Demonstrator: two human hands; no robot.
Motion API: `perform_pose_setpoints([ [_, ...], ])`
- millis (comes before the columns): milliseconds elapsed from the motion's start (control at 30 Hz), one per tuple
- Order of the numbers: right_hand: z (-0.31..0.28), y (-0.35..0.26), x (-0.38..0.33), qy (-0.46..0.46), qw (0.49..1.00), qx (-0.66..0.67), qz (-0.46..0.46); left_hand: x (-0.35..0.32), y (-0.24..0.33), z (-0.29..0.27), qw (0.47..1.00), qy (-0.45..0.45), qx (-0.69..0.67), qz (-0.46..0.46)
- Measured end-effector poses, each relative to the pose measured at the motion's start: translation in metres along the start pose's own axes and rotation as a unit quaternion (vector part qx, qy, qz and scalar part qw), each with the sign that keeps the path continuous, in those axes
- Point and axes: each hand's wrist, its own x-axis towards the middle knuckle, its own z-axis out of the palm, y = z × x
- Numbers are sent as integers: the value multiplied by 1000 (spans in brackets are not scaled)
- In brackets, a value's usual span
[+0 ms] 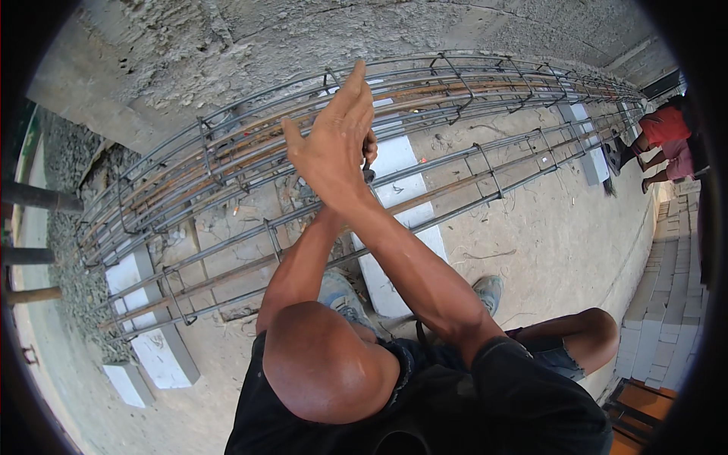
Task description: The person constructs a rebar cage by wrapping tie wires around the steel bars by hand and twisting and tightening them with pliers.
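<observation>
My right hand (334,144) is stretched out over the rebar cage (455,91), thumb apart and fingers extended, with nothing seen in it. My forearms cross, and the right wrist lies in front of the left. Mostly hidden behind it, my left hand (369,148) shows only a few curled fingertips. A small dark object (368,175) shows just below those fingertips; its kind cannot be made out. Long grey and rusty bars joined by square stirrups (485,171) run from the lower left to the far right, close to both hands.
White blocks (390,292) support the cage, with another pair (163,353) at left and one (584,144) at right. A rough concrete wall (265,38) runs behind. Another person in red (666,127) is at far right, above stacked pale blocks (663,303). Gravel (76,303) lies at left.
</observation>
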Motion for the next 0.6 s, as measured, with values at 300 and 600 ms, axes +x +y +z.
perform_pose_setpoints([
  [300,34,-11,13,-34,995,54,78,-15,1,-2,970,187,106,110],
  [600,-4,43,62,-469,836,282,-39,-37,5,1,957,230,138,115],
])
